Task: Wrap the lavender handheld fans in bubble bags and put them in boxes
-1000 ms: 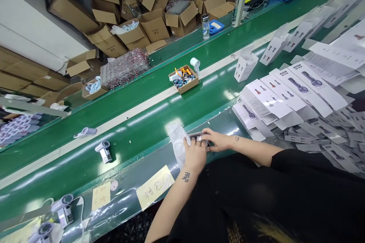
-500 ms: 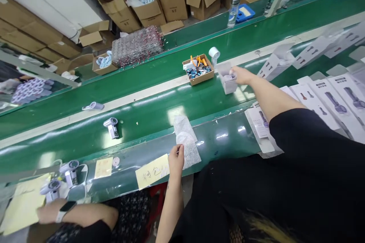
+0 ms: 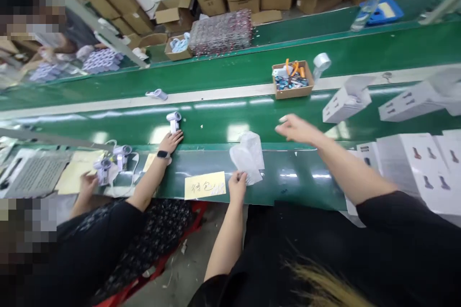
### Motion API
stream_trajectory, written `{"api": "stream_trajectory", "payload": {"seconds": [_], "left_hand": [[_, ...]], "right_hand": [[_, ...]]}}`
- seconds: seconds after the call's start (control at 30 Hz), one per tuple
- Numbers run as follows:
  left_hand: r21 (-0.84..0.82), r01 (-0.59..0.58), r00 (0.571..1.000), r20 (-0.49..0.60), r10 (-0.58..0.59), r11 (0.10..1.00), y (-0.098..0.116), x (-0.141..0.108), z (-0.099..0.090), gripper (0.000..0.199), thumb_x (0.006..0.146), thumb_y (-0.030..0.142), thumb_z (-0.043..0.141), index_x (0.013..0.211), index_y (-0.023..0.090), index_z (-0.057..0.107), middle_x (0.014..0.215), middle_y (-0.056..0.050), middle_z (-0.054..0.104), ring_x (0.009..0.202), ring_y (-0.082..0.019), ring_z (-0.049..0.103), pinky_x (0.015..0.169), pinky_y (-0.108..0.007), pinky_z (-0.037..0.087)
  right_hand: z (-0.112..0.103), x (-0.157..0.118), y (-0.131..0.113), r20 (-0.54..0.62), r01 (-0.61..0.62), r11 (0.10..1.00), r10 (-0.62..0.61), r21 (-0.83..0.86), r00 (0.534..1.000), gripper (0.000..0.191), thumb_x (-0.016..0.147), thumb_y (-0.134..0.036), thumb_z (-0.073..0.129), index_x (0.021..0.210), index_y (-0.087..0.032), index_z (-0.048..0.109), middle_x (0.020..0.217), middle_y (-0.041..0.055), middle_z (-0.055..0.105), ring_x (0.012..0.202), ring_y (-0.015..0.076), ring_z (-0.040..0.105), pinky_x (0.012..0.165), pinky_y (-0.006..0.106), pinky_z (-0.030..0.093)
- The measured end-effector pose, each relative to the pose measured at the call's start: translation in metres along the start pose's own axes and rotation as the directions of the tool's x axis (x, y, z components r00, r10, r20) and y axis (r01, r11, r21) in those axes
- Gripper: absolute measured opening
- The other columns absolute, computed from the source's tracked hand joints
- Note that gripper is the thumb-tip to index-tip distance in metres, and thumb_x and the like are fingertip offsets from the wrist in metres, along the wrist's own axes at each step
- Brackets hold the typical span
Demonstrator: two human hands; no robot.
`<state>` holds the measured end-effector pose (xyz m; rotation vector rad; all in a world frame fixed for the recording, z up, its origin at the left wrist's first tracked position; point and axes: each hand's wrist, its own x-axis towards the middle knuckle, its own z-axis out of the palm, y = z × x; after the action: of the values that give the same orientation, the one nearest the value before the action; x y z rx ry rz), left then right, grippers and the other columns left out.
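Note:
My left hand (image 3: 237,184) is closed on the lower edge of a thin, whitish translucent bag (image 3: 248,153), which lies over the near ledge of the green bench. My right hand (image 3: 296,129) is held over the green belt, fingers apart and holding nothing. To its right on the belt stands a white open-topped box (image 3: 342,103) with small printed pictures, apart from the hand. A yellow note with handwriting (image 3: 204,186) lies just left of my left hand.
A small carton of parts and orange-handled tools (image 3: 293,92) sits beyond, beside a pale hair-dryer-shaped device (image 3: 321,62). White printed boxes (image 3: 425,168) crowd the right. At left, a co-worker's watch-wearing arm (image 3: 151,180) reaches to another such device (image 3: 174,122).
My right hand has let go of the white box, which now stands on the belt, and drawn back. The view has swung left. A co-worker's hand has reached out to a device on the belt.

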<state>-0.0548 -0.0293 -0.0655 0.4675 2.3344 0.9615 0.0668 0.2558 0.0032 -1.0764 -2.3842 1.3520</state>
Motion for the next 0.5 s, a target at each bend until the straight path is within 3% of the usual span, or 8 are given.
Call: {"api": "stream_trajectory", "payload": {"seconds": [0.03, 0.13, 0.17, 0.23, 0.3, 0.4, 0.47, 0.5], "left_hand": [[-0.005, 0.016, 1.000, -0.007, -0.016, 1.000, 0.003, 0.008, 0.005, 0.020, 0.088, 0.025, 0.056, 0.101, 0.012, 0.061, 0.098, -0.008, 0.065, 0.091, -0.019, 0.061, 0.085, -0.038, 0.050], [-0.030, 0.084, 0.994, -0.070, -0.086, 0.996, 0.011, 0.021, 0.018, 0.024, 0.078, 0.019, 0.064, 0.101, 0.012, 0.063, 0.097, -0.011, 0.067, 0.097, -0.023, 0.062, 0.091, -0.038, 0.046], [-0.040, 0.107, 0.988, -0.105, -0.111, 0.993, 0.011, 0.017, 0.021, 0.034, 0.074, 0.020, 0.069, 0.106, 0.012, 0.062, 0.103, -0.012, 0.067, 0.103, -0.025, 0.060, 0.094, -0.039, 0.044], [-0.054, 0.118, 0.981, -0.151, -0.125, 0.992, 0.011, -0.005, 0.020, 0.046, 0.068, 0.023, 0.074, 0.111, 0.013, 0.061, 0.114, -0.013, 0.064, 0.112, -0.027, 0.056, 0.100, -0.038, 0.039], [0.022, -0.028, 0.999, -0.018, 0.028, 0.999, 0.008, -0.044, 0.009, 0.043, 0.076, 0.028, 0.067, 0.117, 0.015, 0.059, 0.122, -0.013, 0.061, 0.116, -0.026, 0.054, 0.102, -0.037, 0.038], [-0.077, -0.198, 0.931, 0.297, 0.212, 0.977, 0.006, -0.129, -0.030, 0.041, 0.082, 0.037, 0.061, 0.119, 0.020, 0.058, 0.120, -0.007, 0.063, 0.109, -0.021, 0.059, 0.096, -0.030, 0.043], [-0.154, -0.230, 0.904, 0.333, 0.270, 0.961, 0.003, -0.198, -0.064, 0.045, 0.082, 0.040, 0.062, 0.122, 0.020, 0.057, 0.121, -0.007, 0.063, 0.111, -0.020, 0.058, 0.096, -0.028, 0.043], [-0.182, -0.220, 0.926, 0.270, 0.264, 0.958, 0.000, -0.235, -0.082, 0.045, 0.083, 0.040, 0.061, 0.122, 0.020, 0.056, 0.124, -0.007, 0.061, 0.115, -0.020, 0.056, 0.099, -0.027, 0.041]], "right_hand": [[0.037, 0.006, -0.005, 0.136, 0.044, 0.998, -0.038, -0.041, 0.990, 0.073, 0.075, -0.052, 0.064, 0.135, -0.018, 0.041, 0.130, 0.0163, 0.050, 0.115, 0.0295, 0.051, 0.095, 0.043, 0.041], [0.127, 0.024, -0.005, 0.295, 0.101, 0.954, -0.014, -0.282, 0.955, 0.099, 0.067, -0.060, 0.068, 0.146, -0.019, 0.024, 0.152, 0.0198, 0.016, 0.138, 0.0392, 0.019, 0.106, 0.051, 0.027], [0.147, 0.026, -0.001, 0.316, 0.121, 0.923, 0.000, -0.365, 0.949, 0.098, 0.067, -0.062, 0.066, 0.146, -0.019, 0.025, 0.153, 0.0196, 0.012, 0.139, 0.0416, 0.013, 0.106, 0.053, 0.025], [0.173, 0.023, 0.009, 0.344, 0.205, 0.845, -0.027, -0.493, 0.939, 0.086, 0.072, -0.061, 0.061, 0.142, -0.019, 0.034, 0.152, 0.0201, 0.017, 0.137, 0.0437, 0.016, 0.103, 0.057, 0.026], [0.187, 0.016, 0.020, 0.317, 0.305, 0.769, -0.141, -0.561, 0.938, 0.070, 0.080, -0.056, 0.052, 0.136, -0.015, 0.043, 0.145, 0.0236, 0.030, 0.134, 0.0418, 0.024, 0.100, 0.058, 0.028], [0.199, 0.008, 0.035, 0.244, 0.352, 0.724, -0.255, -0.593, 0.936, 0.071, 0.083, -0.057, 0.041, 0.134, -0.007, 0.046, 0.136, 0.0335, 0.037, 0.133, 0.0426, 0.027, 0.100, 0.062, 0.022], [0.206, 0.004, 0.039, 0.227, 0.418, 0.743, -0.351, -0.523, 0.908, 0.079, 0.082, -0.064, 0.035, 0.139, -0.010, 0.043, 0.135, 0.0353, 0.037, 0.134, 0.0417, 0.028, 0.101, 0.059, 0.021], [0.209, 0.001, 0.039, 0.215, 0.433, 0.756, -0.377, -0.490, 0.901, 0.084, 0.079, -0.069, 0.035, 0.140, -0.013, 0.042, 0.134, 0.0356, 0.037, 0.134, 0.0417, 0.028, 0.101, 0.058, 0.022]]}}
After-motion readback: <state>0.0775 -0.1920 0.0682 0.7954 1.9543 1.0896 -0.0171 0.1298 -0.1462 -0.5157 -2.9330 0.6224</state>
